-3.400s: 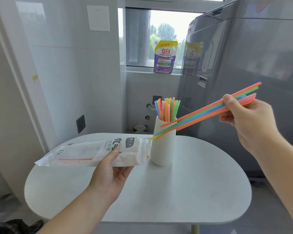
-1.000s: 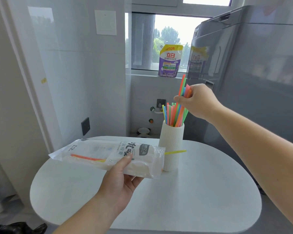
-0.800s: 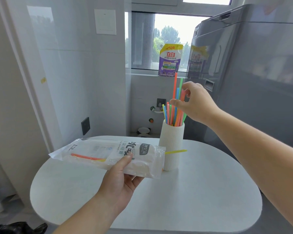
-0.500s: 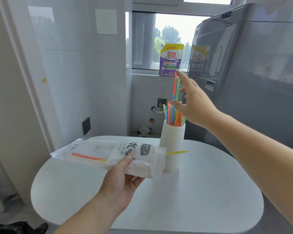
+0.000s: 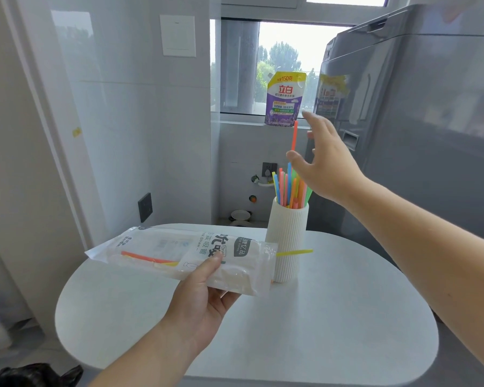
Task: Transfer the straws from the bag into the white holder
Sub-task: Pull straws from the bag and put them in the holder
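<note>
My left hand (image 5: 204,300) grips a clear plastic straw bag (image 5: 179,255) level above the table, its open end beside the holder. An orange straw (image 5: 148,256) lies inside the bag and a yellow straw (image 5: 294,252) sticks out of its mouth. The white ribbed holder (image 5: 287,244) stands on the table with several coloured straws (image 5: 289,188) upright in it. One orange straw (image 5: 294,135) stands much taller than the others. My right hand (image 5: 322,163) hovers just above and right of the holder with fingers spread, holding nothing.
The round white table (image 5: 333,331) carries the holder. A tall grey appliance (image 5: 417,121) stands close behind on the right. A purple detergent pouch (image 5: 285,99) sits on the window sill. Tiled wall with a dark socket (image 5: 145,207) is to the left.
My right hand brought a bundle of straws to the holder, stood them in it and let go, fingers spreading. The straws have dropped lower. My left hand kept the bag still.
</note>
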Tool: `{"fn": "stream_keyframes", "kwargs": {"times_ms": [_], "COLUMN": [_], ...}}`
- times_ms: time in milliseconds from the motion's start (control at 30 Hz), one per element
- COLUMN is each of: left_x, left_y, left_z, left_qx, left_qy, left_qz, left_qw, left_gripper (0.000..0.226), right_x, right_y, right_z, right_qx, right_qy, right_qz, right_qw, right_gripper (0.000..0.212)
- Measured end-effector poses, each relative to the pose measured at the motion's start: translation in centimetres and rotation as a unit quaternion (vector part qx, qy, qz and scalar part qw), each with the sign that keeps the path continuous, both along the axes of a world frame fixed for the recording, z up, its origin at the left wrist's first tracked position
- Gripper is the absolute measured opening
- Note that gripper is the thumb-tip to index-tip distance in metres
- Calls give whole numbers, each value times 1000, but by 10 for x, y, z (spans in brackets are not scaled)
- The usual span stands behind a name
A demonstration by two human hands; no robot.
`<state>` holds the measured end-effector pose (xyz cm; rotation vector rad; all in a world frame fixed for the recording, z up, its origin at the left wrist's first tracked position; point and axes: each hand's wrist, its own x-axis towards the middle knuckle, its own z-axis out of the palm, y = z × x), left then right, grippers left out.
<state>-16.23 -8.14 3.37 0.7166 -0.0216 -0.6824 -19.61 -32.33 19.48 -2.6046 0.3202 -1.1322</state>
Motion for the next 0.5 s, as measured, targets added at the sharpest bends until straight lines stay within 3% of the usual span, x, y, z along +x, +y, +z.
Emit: {"fn": "stream_keyframes", "kwargs": {"times_ms": [200,333,500], "left_x": [0,1,1], "left_y": [0,1,0], "left_z": [0,0,0], "left_qx": [4,5,10], "left_qy": [-2,-2,4], "left_qz": [1,0,2], "left_qw": [1000,1000,1000], "left_gripper": [37,39,36], "right_x": [11,3,-12], "right_y": [3,8,10], "right_z": [17,3,-26], "right_qx": [-31,-51,-148], "right_qy": [98,102,182], "right_qz": [-7,-20,-19], "right_qw": [995,993,972], "right_gripper": [58,40,36]}}
